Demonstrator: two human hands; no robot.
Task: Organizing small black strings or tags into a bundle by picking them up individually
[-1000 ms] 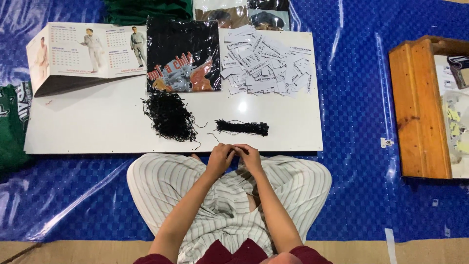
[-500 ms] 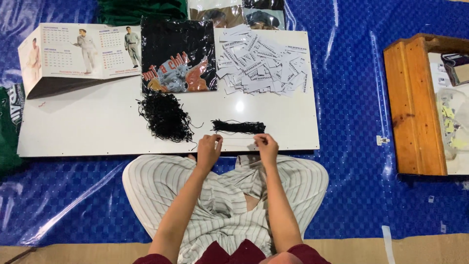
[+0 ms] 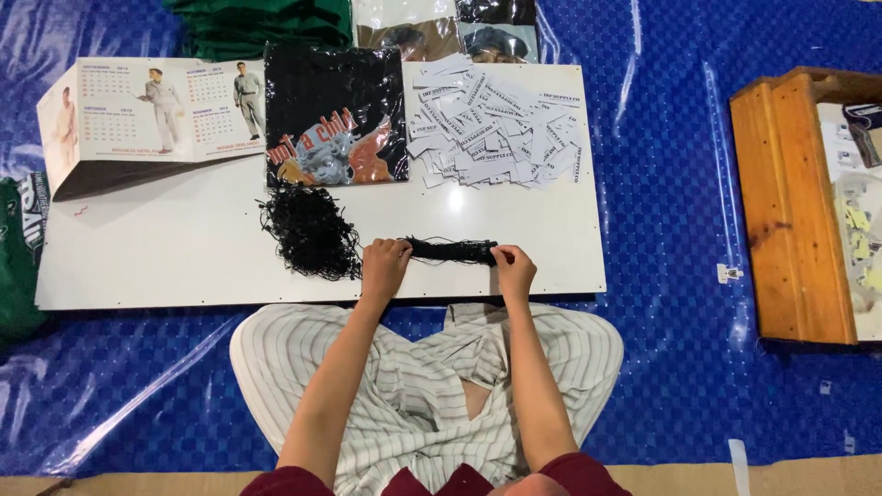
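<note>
I sit cross-legged in striped trousers at a low white board (image 3: 184, 248). On it lies a straight bundle of black strings (image 3: 450, 250). My left hand (image 3: 384, 268) pinches the bundle's left end and my right hand (image 3: 513, 269) grips its right end, so the bundle stretches between them. A loose tangled pile of black strings (image 3: 310, 231) lies just left of my left hand. Behind it rests a folded black printed shirt in a clear bag (image 3: 335, 115).
A heap of white paper tags (image 3: 491, 124) covers the board's far right. A desk calendar (image 3: 147, 115) stands at the far left. Green folded clothes (image 3: 266, 28) lie behind. A wooden box (image 3: 799, 202) sits on the blue tarp (image 3: 671, 184) at right.
My hands rose from my lap, moved apart, and reached the board. They now hold both ends of the string bundle.
</note>
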